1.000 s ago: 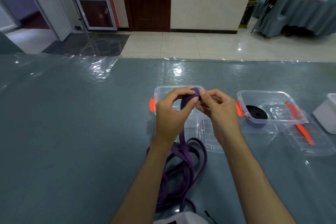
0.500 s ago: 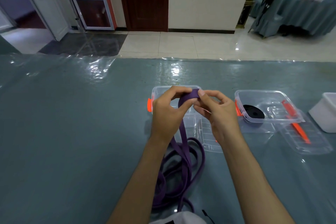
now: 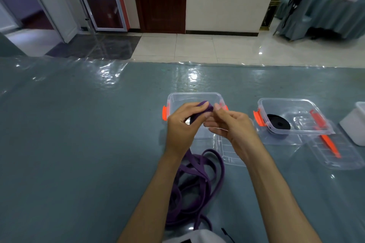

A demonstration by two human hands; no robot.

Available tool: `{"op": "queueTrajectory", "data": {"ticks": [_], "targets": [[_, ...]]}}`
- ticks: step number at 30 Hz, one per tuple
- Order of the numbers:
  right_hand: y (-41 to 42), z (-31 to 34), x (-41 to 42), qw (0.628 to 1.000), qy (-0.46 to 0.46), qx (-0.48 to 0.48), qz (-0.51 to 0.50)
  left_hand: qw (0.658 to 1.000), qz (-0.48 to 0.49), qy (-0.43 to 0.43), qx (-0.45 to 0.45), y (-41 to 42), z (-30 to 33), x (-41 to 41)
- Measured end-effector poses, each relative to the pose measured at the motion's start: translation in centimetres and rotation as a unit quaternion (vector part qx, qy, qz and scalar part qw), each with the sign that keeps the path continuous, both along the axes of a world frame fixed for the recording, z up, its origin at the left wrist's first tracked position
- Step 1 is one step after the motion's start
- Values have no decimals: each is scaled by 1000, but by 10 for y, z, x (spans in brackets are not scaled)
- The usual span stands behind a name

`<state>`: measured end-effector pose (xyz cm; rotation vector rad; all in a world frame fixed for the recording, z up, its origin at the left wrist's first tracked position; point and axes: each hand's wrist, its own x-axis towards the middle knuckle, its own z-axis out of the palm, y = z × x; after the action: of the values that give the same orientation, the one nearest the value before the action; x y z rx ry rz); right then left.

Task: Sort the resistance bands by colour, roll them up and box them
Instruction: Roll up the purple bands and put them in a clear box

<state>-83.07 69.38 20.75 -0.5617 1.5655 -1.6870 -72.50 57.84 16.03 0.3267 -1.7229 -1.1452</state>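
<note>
A purple resistance band lies in loose loops on the table between my forearms. Its upper end rises to my hands, where a small purple roll sits between my fingers. My left hand grips the roll with thumb and fingers. My right hand pinches the roll from the right. Both hands hover over a clear box with orange clips. To the right, a second clear box holds a rolled black band.
A clear lid lies under my right hand. Another clear lid with an orange strip lies right of the second box. A white container stands at the right edge. The table's far edge meets tiled floor.
My hands have kept turning the purple roll over the box. They have shifted slightly, and a little more band is wound onto the roll.
</note>
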Motion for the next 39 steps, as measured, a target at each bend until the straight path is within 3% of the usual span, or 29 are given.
{"op": "queueTrajectory", "data": {"ticks": [5, 12, 18, 22, 26, 30, 35, 39], "targets": [[1, 6, -3, 987, 135, -90, 1, 998, -52, -2, 35, -2, 13, 3], [11, 17, -12, 977, 170, -124, -3, 991, -112, -15, 68, -1, 16, 1], [10, 8, -7, 980, 114, -160, -11, 986, -149, -35, 58, -6, 23, 6], [6, 7, -3, 979, 64, -194, -29, 970, -166, 27, 177, 0, 32, 8], [1, 5, 1, 975, 49, -212, -43, 962, -152, 68, 215, 7, 36, 3], [2, -2, 0, 981, 79, -173, -42, 974, -121, 49, 187, 8, 39, 3], [6, 5, -1, 973, 131, -177, -76, 994, -71, 6, 85, 10, 42, 2], [6, 5, 0, 970, 174, -157, -62, 996, -43, 3, 81, 15, 40, -2]]}}
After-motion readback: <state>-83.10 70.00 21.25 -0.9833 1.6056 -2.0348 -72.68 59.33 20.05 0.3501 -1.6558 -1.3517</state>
